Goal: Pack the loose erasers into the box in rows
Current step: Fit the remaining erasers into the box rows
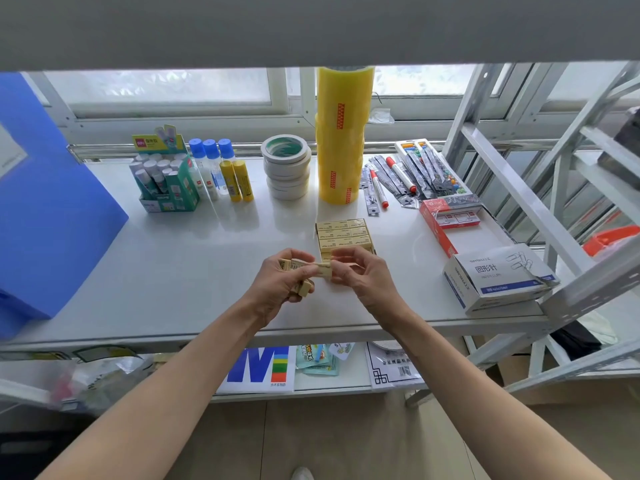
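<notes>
Both hands hover mid-shelf (194, 258) just in front of the box (344, 237), open room left and toward the near edge: the left hand (280, 284) grips several erasers (294, 268), the right hand (360, 271) pinches one eraser (323, 270) lying roughly left-right.

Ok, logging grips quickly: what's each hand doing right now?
Left hand: holding several erasers.
Right hand: pinching one eraser near the box.

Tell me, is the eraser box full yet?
Cannot tell. The eraser box shows neat rows of erasers at its far end, but the right hand hides its near end.
</notes>
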A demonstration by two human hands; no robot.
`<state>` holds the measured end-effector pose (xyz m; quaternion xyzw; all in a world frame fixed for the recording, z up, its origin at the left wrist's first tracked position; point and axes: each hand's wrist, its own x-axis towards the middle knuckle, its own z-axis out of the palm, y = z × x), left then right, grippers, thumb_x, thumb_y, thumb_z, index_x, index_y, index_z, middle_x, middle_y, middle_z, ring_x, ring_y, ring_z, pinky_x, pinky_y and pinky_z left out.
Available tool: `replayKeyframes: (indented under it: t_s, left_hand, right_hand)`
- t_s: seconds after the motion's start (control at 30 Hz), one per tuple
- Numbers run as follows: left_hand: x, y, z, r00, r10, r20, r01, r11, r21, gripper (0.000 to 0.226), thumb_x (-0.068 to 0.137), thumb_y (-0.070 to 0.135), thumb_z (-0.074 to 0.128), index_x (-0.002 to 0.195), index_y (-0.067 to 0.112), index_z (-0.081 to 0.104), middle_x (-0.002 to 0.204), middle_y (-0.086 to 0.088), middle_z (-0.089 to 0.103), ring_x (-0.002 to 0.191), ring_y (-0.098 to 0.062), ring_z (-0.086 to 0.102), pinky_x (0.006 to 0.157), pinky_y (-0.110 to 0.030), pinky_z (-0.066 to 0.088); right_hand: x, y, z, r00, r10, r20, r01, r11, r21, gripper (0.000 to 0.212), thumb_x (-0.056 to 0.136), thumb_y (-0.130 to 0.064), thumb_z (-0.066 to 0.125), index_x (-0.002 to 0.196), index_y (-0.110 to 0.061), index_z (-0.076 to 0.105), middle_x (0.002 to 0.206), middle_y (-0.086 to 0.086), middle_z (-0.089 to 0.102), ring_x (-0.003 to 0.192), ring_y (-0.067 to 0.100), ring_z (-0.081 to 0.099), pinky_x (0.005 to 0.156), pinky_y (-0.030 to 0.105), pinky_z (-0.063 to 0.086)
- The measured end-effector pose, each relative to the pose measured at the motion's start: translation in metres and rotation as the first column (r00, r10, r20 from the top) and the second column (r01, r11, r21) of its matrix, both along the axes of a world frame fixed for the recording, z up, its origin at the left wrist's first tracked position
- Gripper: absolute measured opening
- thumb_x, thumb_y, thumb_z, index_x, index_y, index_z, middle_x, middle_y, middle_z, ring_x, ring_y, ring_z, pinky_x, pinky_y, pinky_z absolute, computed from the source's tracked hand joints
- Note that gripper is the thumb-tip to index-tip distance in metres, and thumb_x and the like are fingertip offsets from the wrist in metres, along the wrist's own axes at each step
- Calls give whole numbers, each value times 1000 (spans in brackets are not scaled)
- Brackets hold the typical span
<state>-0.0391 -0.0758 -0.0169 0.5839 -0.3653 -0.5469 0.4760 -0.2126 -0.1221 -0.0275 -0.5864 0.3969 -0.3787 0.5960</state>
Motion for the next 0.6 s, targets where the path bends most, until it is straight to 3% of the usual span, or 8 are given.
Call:
replayKeyframes:
  t_s: [0.17,0.3,0.47,0.6]
  left_hand:
    - [-2,-1,-2,999,49,-5,-49,998,-35,25,88,12,70,110,2,62,76,-10,67,59,-16,64,46,-23,44]
    - [-2,-2,-2,999,48,-10,-48,998,-29,26,88,13,69,111,3,64,73,-8,68,59,-16,63,46,-23,43]
    - [-4,-2,0,998,-22,55,23,1000,-12,25,85,17,73,108,8,67,72,-9,68,57,-17,62,43,-21,41]
    - [-6,-4,3,991,-72,113,71,997,20,26,85,18,74,108,7,66,84,-13,72,58,-17,64,43,-21,42]
  right_hand:
    - [3,0,0,999,-7,-31,7,1000,3,16,90,-10,64,105,-3,65,90,15,70,82,26,71,73,32,59]
    - [3,-1,1,1000,-15,-19,15,1000,13,13,91,-8,62,102,-2,64,88,17,71,79,28,72,71,30,58]
    - [1,-5,1,999,-46,-24,46,999,-10,19,87,-12,69,104,-6,64,90,13,74,85,26,72,80,38,58]
    - [2,-6,1,997,-46,-67,42,997,-58,19,83,-14,73,100,-17,65,93,4,74,92,17,70,87,37,56]
